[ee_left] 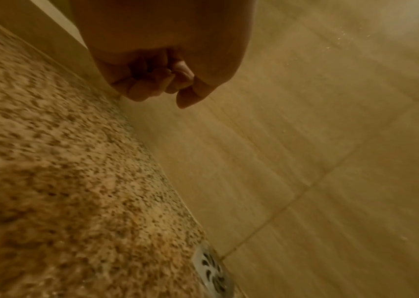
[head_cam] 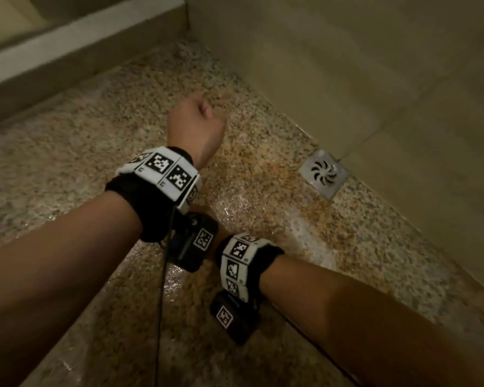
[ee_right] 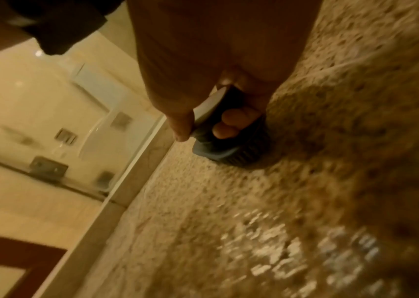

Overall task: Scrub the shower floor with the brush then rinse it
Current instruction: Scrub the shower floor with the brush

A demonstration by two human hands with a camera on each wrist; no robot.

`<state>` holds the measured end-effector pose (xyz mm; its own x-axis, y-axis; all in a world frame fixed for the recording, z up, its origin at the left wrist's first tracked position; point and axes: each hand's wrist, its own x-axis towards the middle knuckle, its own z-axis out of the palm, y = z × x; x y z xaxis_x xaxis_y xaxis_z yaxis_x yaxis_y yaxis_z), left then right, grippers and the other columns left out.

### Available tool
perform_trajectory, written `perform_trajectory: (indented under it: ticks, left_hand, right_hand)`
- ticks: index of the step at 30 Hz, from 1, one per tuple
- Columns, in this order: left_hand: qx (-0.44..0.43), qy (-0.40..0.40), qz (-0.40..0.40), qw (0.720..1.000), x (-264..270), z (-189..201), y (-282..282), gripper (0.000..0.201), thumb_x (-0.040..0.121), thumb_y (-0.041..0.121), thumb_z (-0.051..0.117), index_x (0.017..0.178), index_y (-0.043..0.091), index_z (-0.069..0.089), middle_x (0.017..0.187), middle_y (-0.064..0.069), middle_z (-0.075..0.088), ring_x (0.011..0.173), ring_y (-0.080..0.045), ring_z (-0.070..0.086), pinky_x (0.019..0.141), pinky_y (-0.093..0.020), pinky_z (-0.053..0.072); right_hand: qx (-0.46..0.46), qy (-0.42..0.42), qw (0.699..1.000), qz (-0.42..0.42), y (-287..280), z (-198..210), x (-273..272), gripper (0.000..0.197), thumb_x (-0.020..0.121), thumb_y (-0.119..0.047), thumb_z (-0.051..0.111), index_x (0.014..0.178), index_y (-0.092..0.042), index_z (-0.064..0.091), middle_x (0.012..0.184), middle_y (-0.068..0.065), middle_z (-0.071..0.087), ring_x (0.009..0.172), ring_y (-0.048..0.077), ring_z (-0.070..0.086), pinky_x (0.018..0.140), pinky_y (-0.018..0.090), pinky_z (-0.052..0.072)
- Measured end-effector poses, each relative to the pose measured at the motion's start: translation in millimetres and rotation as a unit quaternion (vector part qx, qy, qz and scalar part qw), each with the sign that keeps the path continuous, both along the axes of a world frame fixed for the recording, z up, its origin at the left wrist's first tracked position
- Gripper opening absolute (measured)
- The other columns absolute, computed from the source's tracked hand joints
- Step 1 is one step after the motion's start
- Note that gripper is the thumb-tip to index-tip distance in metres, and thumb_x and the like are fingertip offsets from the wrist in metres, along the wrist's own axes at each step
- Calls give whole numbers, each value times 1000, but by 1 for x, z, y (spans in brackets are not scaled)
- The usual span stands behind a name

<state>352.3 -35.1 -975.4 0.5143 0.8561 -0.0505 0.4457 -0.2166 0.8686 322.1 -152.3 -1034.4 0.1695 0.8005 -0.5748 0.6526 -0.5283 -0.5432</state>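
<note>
Left hand (head_cam: 197,127): centre of the head view, above the floor (head_cam: 67,152); fingers (ee_left: 137,88) curled into a loose fist, holding nothing.
Right hand (ee_right: 216,84): hidden under the left forearm in the head view; in the right wrist view its fingers (ee_right: 228,125) wrap the handle of the brush (ee_right: 228,149).
Brush: centre of the right wrist view, dark bristles down on the floor, below the palm.
Floor: speckled stone; shiny wet patches at lower centre of the head view and lower right of the right wrist view.
Drain (head_cam: 324,173): right of centre in the head view, where floor meets wall (head_cam: 361,65).
Curb (head_cam: 76,43): upper left of the head view, a raised pale edge.
Step in hand: scrubbing, judged from the gripped brush pressed to wet stone; rinsing not yet begun.
Next move: likely steady downward pressure and strokes across unscrubbed areas toward the drain, then a water source, none of which is in view.
</note>
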Motion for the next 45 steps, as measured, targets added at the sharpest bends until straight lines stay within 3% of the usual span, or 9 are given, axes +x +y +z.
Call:
perform_trajectory:
  ticks: [3, 6, 9, 16, 21, 27, 33, 41, 45]
  left_hand:
    - [2, 25, 29, 999, -1, -1, 3, 33, 78, 16, 59, 58, 19, 34, 58, 4, 43, 65, -22, 47, 63, -31, 41]
    - [10, 34, 59, 998, -9, -2, 3, 31, 77, 17, 59, 58, 18, 35, 61, -1, 46, 68, -22, 51, 66, -34, 45]
    - [36, 74, 54, 995, -19, 0, -7, 23, 81, 16, 56, 63, 17, 41, 69, -6, 49, 69, -21, 48, 63, -30, 39]
    - [74, 104, 18, 992, -22, 9, -23, 32, 83, 13, 56, 59, 18, 36, 68, -7, 47, 72, -30, 50, 62, -33, 38]
    - [44, 131, 31, 990, -43, -6, -26, 35, 86, 18, 57, 61, 18, 33, 60, 1, 36, 57, -16, 37, 54, -28, 23]
    - [25, 134, 61, 989, -66, -4, -3, 33, 83, 17, 59, 59, 18, 37, 59, 2, 42, 70, -20, 46, 63, -26, 35]
    - [34, 120, 37, 992, -66, -5, 9, 29, 83, 14, 58, 62, 17, 38, 62, -3, 45, 67, -21, 47, 61, -28, 38]
    - [53, 80, 26, 995, -31, 0, 17, 30, 80, 15, 58, 59, 18, 38, 65, -4, 48, 70, -20, 48, 63, -34, 40]
    - [33, 50, 38, 997, -16, -3, 18, 30, 79, 14, 58, 58, 20, 37, 61, 2, 45, 67, -17, 47, 57, -27, 41]
  right_hand:
    - [87, 69, 978, -177, -3, -5, 38, 31, 93, -26, 62, 116, -5, 63, 110, 18, 65, 99, 32, 61, 86, 37, 47]
    - [127, 64, 945, -294, -30, 7, 94, 55, 88, -42, 67, 138, -27, 50, 107, -5, 62, 72, 6, 59, 62, 9, 50]
    - [133, 18, 927, -349, -56, 14, 138, 67, 91, -45, 62, 149, -27, 34, 139, -10, 48, 111, 13, 58, 86, 3, 39]
    - [189, 122, 928, -296, -12, -2, 47, 44, 77, -58, 64, 119, -44, 57, 115, 5, 68, 103, 29, 65, 92, 47, 51]
    - [-2, 131, 980, -150, 7, -18, -31, 33, 104, -11, 37, 105, 15, 57, 138, 24, 49, 129, 35, 46, 100, 35, 33]
    - [179, 25, 946, -268, 4, 3, 57, 45, 89, -43, 64, 129, -24, 58, 103, -2, 63, 95, 17, 60, 81, 19, 40]
    - [108, -100, 910, -388, -15, 0, 154, 75, 90, -54, 55, 152, -20, 28, 146, 8, 46, 130, 31, 45, 105, 32, 37]
    - [144, -36, 989, -14, 75, 0, 37, 34, 97, -28, 46, 125, -12, 57, 129, 12, 59, 118, 27, 55, 96, 33, 42]
    - [226, 73, 924, -300, 54, -23, 97, 63, 70, -60, 59, 124, -28, 61, 109, 2, 69, 87, 18, 63, 73, 34, 52]
